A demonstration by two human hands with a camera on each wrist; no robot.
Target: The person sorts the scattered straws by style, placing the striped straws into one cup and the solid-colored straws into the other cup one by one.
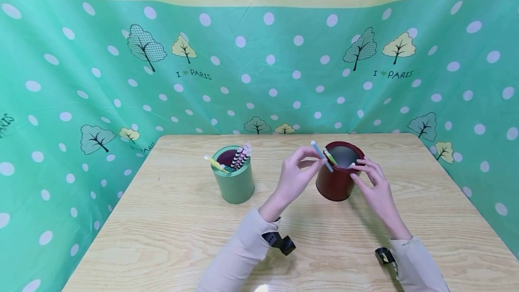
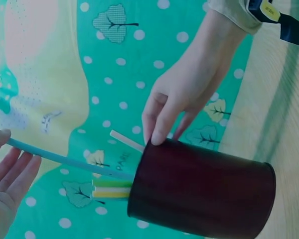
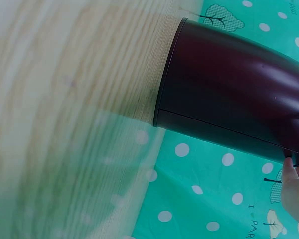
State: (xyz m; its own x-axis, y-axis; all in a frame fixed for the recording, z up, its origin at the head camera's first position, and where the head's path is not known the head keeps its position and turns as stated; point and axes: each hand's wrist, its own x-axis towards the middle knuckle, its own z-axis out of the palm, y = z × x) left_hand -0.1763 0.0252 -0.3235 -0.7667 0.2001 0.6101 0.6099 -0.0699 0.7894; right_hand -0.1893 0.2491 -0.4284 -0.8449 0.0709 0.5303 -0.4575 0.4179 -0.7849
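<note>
My left hand pinches a thin blue straw between thumb and fingers. The straw slants down to the mouth of a dark red cylindrical container, and in the left wrist view its lower end passes behind the rim. My right hand grips the container's rim on the right side, thumb outside. The container stands upright on the table. Green and yellow straws stick out of it in the left wrist view, with a pale straw close to my right fingers. In the right wrist view the container's side fills much of the frame.
A light green cylindrical container stands left of my left hand. Several striped straws and a yellow straw lean out of it. The wooden table ends at a green dotted curtain behind.
</note>
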